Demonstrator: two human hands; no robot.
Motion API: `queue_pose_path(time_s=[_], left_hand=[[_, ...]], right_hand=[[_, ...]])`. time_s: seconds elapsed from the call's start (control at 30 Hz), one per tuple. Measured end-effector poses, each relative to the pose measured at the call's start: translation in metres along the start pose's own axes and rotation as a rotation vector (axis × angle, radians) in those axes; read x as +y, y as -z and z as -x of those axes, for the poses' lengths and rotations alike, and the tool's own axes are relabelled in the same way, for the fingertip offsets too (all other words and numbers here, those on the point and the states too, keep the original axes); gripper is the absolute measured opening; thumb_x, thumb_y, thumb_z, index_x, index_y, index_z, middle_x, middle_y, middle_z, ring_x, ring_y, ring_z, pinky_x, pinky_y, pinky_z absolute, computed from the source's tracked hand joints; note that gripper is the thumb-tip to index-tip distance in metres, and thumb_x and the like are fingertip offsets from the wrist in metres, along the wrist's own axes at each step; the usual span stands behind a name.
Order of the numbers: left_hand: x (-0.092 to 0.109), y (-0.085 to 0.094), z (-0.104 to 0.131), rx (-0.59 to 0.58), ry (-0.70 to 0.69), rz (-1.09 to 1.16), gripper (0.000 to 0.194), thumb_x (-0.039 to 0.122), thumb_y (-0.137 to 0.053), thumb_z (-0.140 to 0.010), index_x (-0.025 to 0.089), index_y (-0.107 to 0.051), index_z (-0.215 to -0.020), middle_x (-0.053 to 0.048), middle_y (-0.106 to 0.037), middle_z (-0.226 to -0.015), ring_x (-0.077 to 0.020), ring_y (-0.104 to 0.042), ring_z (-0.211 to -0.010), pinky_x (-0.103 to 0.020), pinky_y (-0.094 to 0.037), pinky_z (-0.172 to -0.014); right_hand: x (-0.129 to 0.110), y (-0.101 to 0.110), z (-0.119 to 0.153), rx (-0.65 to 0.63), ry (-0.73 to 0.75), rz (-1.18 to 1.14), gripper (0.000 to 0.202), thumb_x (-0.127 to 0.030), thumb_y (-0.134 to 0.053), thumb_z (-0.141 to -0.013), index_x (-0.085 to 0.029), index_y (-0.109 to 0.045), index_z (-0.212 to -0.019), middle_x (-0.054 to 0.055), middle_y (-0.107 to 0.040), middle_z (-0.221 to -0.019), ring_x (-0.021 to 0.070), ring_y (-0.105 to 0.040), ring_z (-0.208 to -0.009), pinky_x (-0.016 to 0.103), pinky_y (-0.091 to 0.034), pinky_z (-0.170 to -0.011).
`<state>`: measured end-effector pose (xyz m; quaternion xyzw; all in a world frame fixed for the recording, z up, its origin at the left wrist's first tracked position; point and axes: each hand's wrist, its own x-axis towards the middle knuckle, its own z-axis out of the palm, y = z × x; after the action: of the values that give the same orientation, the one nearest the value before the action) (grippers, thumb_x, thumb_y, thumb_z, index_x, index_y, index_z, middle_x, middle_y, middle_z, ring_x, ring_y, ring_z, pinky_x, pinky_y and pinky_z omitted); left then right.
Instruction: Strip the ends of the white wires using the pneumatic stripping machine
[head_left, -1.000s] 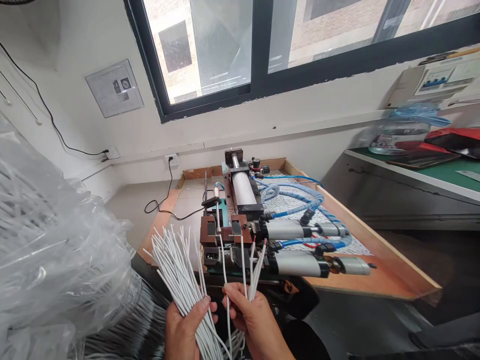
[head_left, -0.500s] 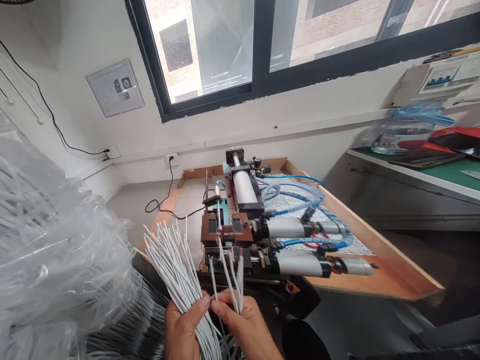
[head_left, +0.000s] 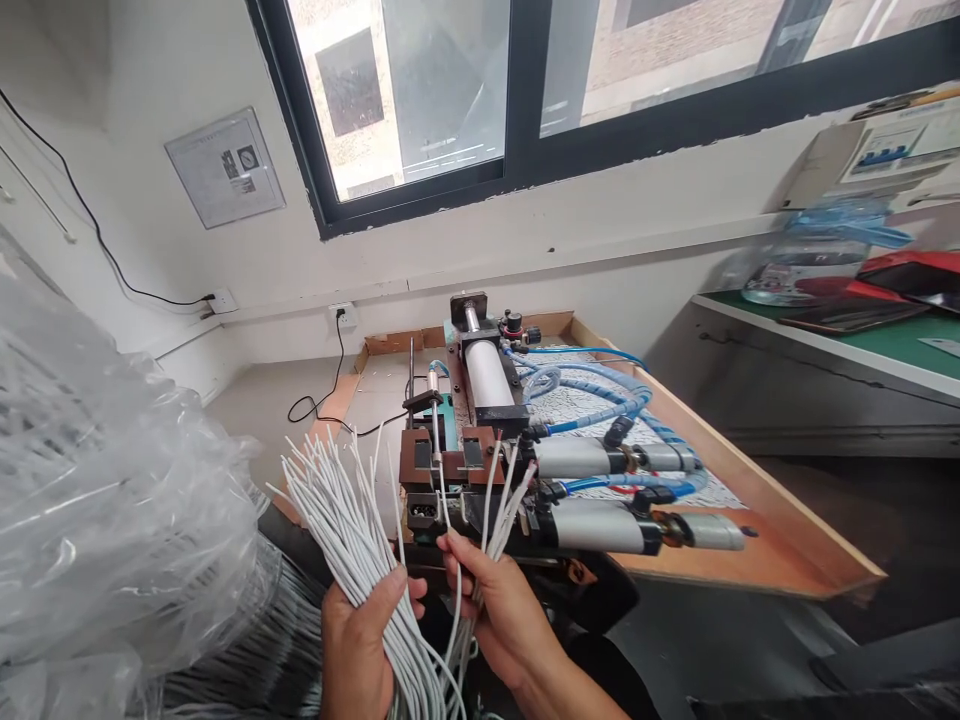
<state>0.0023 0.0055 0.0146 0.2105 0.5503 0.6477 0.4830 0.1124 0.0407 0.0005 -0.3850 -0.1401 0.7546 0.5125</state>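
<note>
A thick bundle of white cables (head_left: 341, 520) is gripped in my left hand (head_left: 367, 630), its cut ends fanning up and to the left. My right hand (head_left: 499, 605) pinches a single white cable (head_left: 443, 490) between thumb and finger, the cable's upper end reaching the brown jaws of the pneumatic machine (head_left: 450, 460). Several other cables (head_left: 506, 510) stay tucked in the same hand, their tips pointing up and right; some tips look reddish. The lower lengths of cable hang between my hands and run out of view.
Clear plastic wrapping (head_left: 120, 500) covers a large stack of cables at the left. Air cylinders (head_left: 607, 527) and blue hoses (head_left: 600, 395) sit in a wooden-edged tray (head_left: 810, 545). A green-topped shelf (head_left: 911, 345) with a plastic jug (head_left: 817, 255) stands at the right.
My right hand has moved right and slightly up, away from my left hand. The cables in it have swung right, and one cable now stands in its pinch at the machine.
</note>
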Motion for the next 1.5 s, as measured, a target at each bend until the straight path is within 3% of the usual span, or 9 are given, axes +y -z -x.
queue_pose_path(time_s=[0.17,0.27,0.47,0.63,0.8,1.03,1.17,1.3,1.5], left_hand=[[-0.003,0.001,0.001,-0.013,0.016,-0.064,0.019,0.02,-0.071,-0.056,0.012,-0.06,-0.069,-0.002,-0.065,-0.052,-0.0169,-0.062,-0.052,-0.025,-0.047,-0.048],[-0.005,0.001,0.004,-0.063,0.021,-0.079,0.02,0.02,-0.07,-0.057,0.011,-0.062,-0.074,-0.002,-0.067,-0.057,-0.0164,-0.061,-0.053,-0.025,-0.047,-0.049],[-0.008,0.001,0.005,-0.149,0.037,-0.058,0.022,0.017,-0.07,-0.054,0.012,-0.065,-0.075,-0.004,-0.069,-0.065,-0.0193,-0.061,-0.061,-0.03,-0.048,-0.058],[-0.009,0.0,0.008,-0.246,0.025,-0.03,0.018,0.015,-0.069,-0.056,0.011,-0.067,-0.073,-0.005,-0.07,-0.067,-0.0187,-0.061,-0.063,-0.031,-0.047,-0.065],[-0.008,0.003,0.008,-0.09,0.066,-0.015,0.018,0.018,-0.073,-0.051,0.012,-0.063,-0.065,-0.003,-0.067,-0.056,-0.0196,-0.062,-0.057,-0.032,-0.049,-0.059],[-0.007,0.0,0.008,-0.017,0.079,-0.018,0.026,0.019,-0.073,-0.05,0.012,-0.061,-0.072,0.0,-0.064,-0.052,-0.0171,-0.06,-0.049,-0.028,-0.048,-0.049],[-0.011,0.002,0.007,-0.019,0.052,-0.001,0.029,0.018,-0.074,-0.048,0.013,-0.059,-0.072,0.001,-0.062,-0.052,-0.0147,-0.058,-0.047,-0.027,-0.046,-0.048],[-0.017,0.007,0.006,-0.099,0.017,-0.062,0.028,0.019,-0.073,-0.048,0.013,-0.059,-0.072,0.0,-0.061,-0.051,-0.0149,-0.056,-0.047,-0.026,-0.043,-0.046],[-0.02,0.011,0.008,-0.118,0.007,-0.101,0.024,0.018,-0.073,-0.048,0.013,-0.06,-0.068,0.0,-0.062,-0.056,-0.0155,-0.057,-0.052,-0.028,-0.045,-0.052]], right_hand=[[0.002,-0.003,-0.003,-0.049,-0.108,-0.075,0.03,-0.034,-0.075,-0.051,-0.009,-0.066,-0.067,-0.004,-0.047,-0.049,0.0042,-0.038,-0.041,0.016,-0.028,-0.038],[0.005,-0.006,0.002,-0.165,-0.1,-0.024,0.027,-0.034,-0.073,-0.055,-0.012,-0.063,-0.067,-0.003,-0.049,-0.052,0.0078,-0.044,-0.045,0.02,-0.036,-0.043],[0.013,-0.002,0.016,-0.169,0.193,0.161,0.024,-0.036,-0.067,-0.064,-0.013,-0.059,-0.063,-0.001,-0.052,-0.053,0.0094,-0.044,-0.05,0.022,-0.037,-0.049],[0.014,0.003,0.018,-0.136,0.269,0.293,0.026,-0.037,-0.066,-0.064,-0.012,-0.062,-0.061,-0.001,-0.05,-0.051,0.0091,-0.04,-0.05,0.022,-0.033,-0.051],[0.015,0.008,0.013,-0.018,0.249,0.25,0.027,-0.038,-0.066,-0.063,-0.012,-0.06,-0.057,-0.005,-0.042,-0.045,0.0068,-0.03,-0.045,0.021,-0.025,-0.045],[0.01,0.008,0.005,0.033,0.099,0.11,0.026,-0.036,-0.067,-0.06,-0.012,-0.057,-0.055,-0.005,-0.04,-0.046,0.0058,-0.031,-0.043,0.019,-0.025,-0.044],[0.006,0.002,0.004,-0.045,0.039,0.078,0.025,-0.035,-0.067,-0.061,-0.012,-0.06,-0.063,-0.006,-0.041,-0.047,0.006,-0.034,-0.044,0.019,-0.028,-0.045],[0.005,-0.004,0.01,-0.277,-0.054,0.113,0.029,-0.041,-0.068,-0.059,-0.014,-0.059,-0.063,-0.004,-0.046,-0.048,0.0078,-0.037,-0.042,0.022,-0.03,-0.043],[0.014,0.006,0.018,-0.082,0.181,0.229,0.027,-0.039,-0.068,-0.06,-0.013,-0.06,-0.061,-0.004,-0.047,-0.048,0.0091,-0.038,-0.047,0.022,-0.031,-0.05]])
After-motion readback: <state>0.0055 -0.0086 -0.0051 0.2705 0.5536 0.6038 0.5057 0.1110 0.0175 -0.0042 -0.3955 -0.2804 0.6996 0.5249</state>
